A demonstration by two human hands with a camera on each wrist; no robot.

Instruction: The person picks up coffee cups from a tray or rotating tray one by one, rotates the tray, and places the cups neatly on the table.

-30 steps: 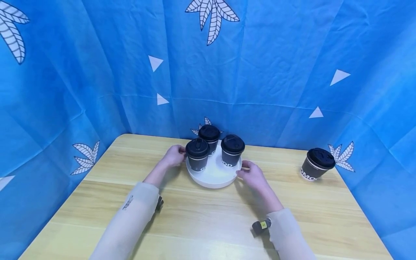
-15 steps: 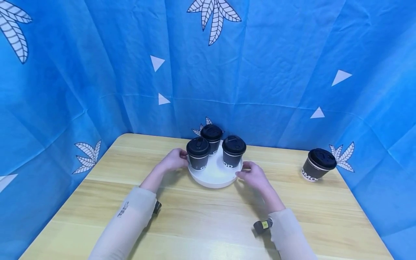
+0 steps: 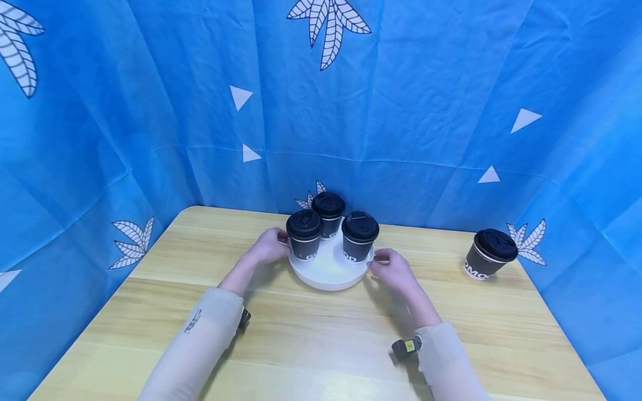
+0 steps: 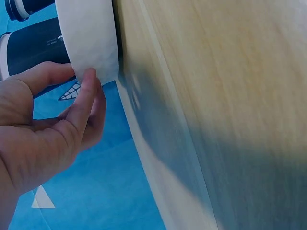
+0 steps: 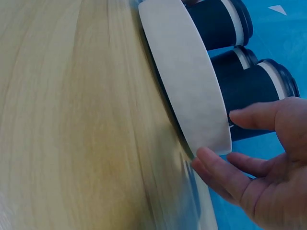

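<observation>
A round white tray (image 3: 328,274) rests near the table's back edge. Three dark paper coffee cups with black lids stand on it: a left cup (image 3: 304,236), a back cup (image 3: 328,207) and a right cup (image 3: 359,236). At the tray's left side my left hand (image 3: 270,245) pinches the rim, its thumb on top and fingertips against the outer wall in the left wrist view. My right hand (image 3: 396,270) holds the opposite rim; in the right wrist view its thumb (image 5: 254,116) lies by the rim beside a cup and its fingers touch the wall from outside.
Another lidded coffee cup (image 3: 487,255) sits tilted at the table's far right. Blue patterned cloth (image 3: 416,111) hangs behind and at both sides of the wooden table (image 3: 311,345). A dark wrist device (image 3: 406,348) is worn at the right cuff.
The tray has turned slightly clockwise as seen from above: the back cup moved right, the right cup came a little nearer, the left cup went slightly back. Both hands stay at the rim.
</observation>
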